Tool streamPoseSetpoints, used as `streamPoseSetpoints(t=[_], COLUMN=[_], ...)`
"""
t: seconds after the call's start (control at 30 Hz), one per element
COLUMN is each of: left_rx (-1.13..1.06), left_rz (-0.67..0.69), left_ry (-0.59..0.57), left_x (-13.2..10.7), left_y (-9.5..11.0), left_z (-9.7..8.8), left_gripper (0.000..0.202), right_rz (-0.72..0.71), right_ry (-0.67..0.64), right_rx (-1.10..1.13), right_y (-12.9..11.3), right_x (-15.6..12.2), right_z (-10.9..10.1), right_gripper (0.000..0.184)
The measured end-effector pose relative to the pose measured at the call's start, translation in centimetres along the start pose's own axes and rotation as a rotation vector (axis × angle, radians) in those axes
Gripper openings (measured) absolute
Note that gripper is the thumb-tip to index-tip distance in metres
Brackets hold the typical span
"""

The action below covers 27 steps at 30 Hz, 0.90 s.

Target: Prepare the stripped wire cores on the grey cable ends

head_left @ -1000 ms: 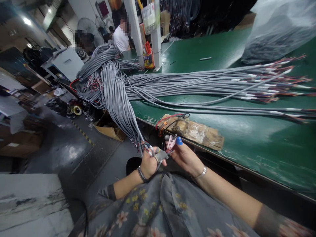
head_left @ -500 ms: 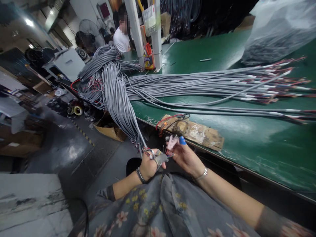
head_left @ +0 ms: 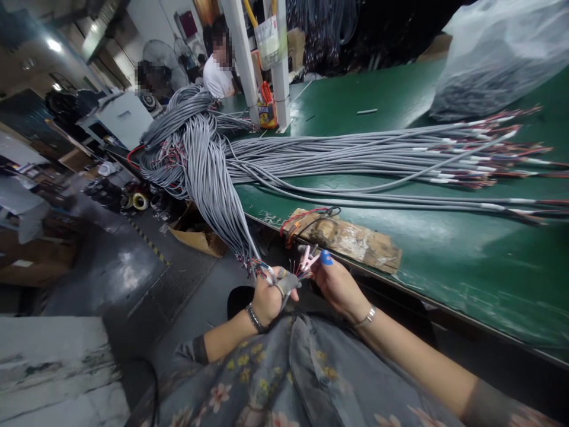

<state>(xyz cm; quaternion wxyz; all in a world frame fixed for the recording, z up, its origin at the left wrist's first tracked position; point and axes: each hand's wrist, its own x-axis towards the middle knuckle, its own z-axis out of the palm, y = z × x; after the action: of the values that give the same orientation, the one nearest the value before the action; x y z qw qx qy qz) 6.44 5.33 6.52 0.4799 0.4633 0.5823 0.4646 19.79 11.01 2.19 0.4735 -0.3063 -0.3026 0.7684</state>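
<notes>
where the cable end (head_left: 262,271) sticks out of the closed left hand (head_left: 267,300), its bared wires sit just beside the pink clip (head_left: 307,259) pinched in the right hand (head_left: 338,289); i reckon the heavy grey bundle (head_left: 213,178) hanging beyond the hands could tug it free.

The left hand (head_left: 267,301) is closed around the wire ends of the grey cable bundle (head_left: 213,178), which hangs over the green desk (head_left: 444,249) edge. The right hand (head_left: 338,287) holds a pink-handled tool (head_left: 308,259) at those wire ends.
</notes>
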Motion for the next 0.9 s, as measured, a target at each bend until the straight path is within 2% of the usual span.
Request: streamPoseSetpoints(t=[0.17, 0.33, 0.57, 0.73, 0.83, 0.9], left_rx=[-0.043, -0.021, 0.042, 0.052, 0.052, 0.060], left_rz=[-0.025, -0.048, -0.042, -0.021, -0.014, 0.008], left_ry=[0.015, 0.016, 0.000, -0.015, -0.015, -0.021], left_x=[0.2, 0.1, -0.1, -0.5, -0.8, -1.0], left_y=[-0.5, -0.2, 0.0, -0.1, -0.2, -0.1], left_z=[0.1, 0.0, -0.1, -0.4, -0.6, -0.7], left_gripper=[0.034, 0.034, 0.036, 0.040, 0.040, 0.041], right_rz=[0.165, 0.156, 0.140, 0.169, 0.234, 0.260], right_ry=[-0.044, 0.000, 0.048, -0.028, -0.109, -0.147], right_rx=[0.149, 0.237, 0.233, 0.218, 0.120, 0.017], right_y=[-0.1, -0.1, 0.1, -0.4, -0.8, -1.0], right_x=[0.5, 0.7, 0.5, -0.3, -1.1, -1.7], right_z=[0.0, 0.2, 0.6, 0.4, 0.2, 0.3], right_gripper=[0.038, 0.029, 0.036, 0.043, 0.050, 0.048])
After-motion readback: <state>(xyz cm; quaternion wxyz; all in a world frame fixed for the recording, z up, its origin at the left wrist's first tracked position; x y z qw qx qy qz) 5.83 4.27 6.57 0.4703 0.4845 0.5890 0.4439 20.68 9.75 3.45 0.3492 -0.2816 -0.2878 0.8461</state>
